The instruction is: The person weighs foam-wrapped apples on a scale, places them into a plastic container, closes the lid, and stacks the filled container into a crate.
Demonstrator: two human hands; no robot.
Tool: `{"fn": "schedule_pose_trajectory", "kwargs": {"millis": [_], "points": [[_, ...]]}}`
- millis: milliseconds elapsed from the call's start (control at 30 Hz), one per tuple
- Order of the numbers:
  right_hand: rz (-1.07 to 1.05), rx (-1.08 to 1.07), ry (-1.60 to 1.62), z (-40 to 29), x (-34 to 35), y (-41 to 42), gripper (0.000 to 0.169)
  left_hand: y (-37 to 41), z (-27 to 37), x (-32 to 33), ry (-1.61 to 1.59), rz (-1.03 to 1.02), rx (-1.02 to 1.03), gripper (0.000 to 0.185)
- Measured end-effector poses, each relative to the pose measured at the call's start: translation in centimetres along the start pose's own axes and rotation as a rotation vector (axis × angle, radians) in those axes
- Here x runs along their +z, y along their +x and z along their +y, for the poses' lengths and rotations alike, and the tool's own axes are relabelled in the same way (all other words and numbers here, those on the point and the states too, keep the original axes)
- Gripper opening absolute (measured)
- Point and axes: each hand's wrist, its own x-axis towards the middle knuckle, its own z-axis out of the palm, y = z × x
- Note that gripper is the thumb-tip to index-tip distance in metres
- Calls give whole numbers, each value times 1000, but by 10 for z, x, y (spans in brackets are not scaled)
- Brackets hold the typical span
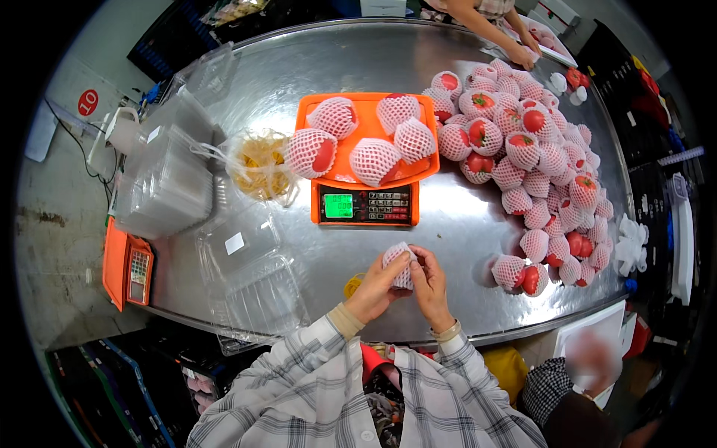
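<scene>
In front of my body, both hands hold a tomato in a white foam net sleeve (399,267); the net covers nearly all of it. My left hand (376,287) grips it from the left, and my right hand (430,287) has its fingers and thumb on the right side. Just beyond stands an orange digital scale (416,208) with a lit green display (338,205). Several net-wrapped tomatoes, among them one at the front (374,161), rest in its orange pan (367,115). A yellow rubber band bundle (353,285) lies beside my left hand, partly covered by it.
Netted tomatoes (524,151) are heaped on the right of the steel table (448,224). Left are stacked transparent plastic boxes (162,190), an open box (263,297), a bag of rubber bands (260,168) and another orange scale (126,263). Another person's hands (524,53) work at the far edge.
</scene>
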Motion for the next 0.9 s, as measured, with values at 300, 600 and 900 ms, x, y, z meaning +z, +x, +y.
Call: {"fn": "schedule_pose_trajectory", "kwargs": {"millis": [300, 600, 900], "points": [[71, -60, -162, 2, -28, -15, 33, 28, -24, -8, 302, 34, 124, 49], [687, -204, -1003, -12, -145, -19, 44, 72, -21, 33, 1418, -82, 625, 64], [443, 57, -1134, 5, -199, -24, 60, 103, -24, 52, 1930, -153, 716, 73]]}}
